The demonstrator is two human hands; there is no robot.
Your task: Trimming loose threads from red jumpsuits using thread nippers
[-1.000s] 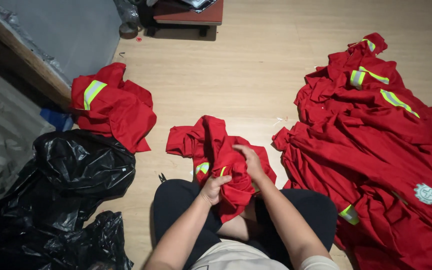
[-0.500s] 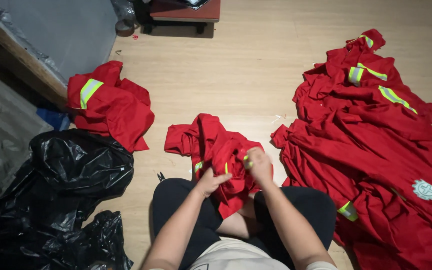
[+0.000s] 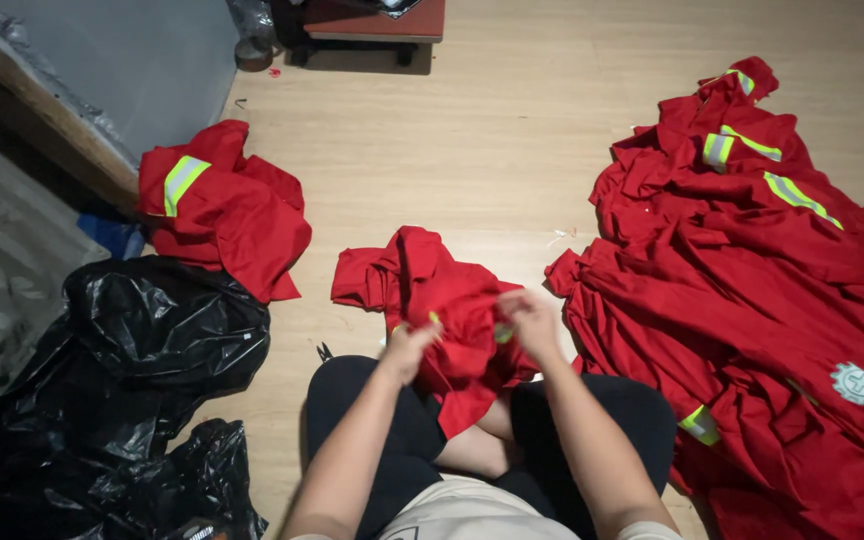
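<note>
Head view: left hand [image 3: 407, 350] and right hand [image 3: 530, 322] both gripping a crumpled red garment [image 3: 442, 300] with closed fingers, garment lying over the lap and wooden floor [image 3: 472, 150], red pile [image 3: 752, 290] spreading right, black bags [image 3: 142, 340] sitting left.

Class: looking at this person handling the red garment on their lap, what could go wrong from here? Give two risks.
1. The red garment in both hands, left hand and right hand, could get mixed into the large red pile lying close beside it.
2. Its loose end trails on the wooden floor and may pick up dirt.
</note>
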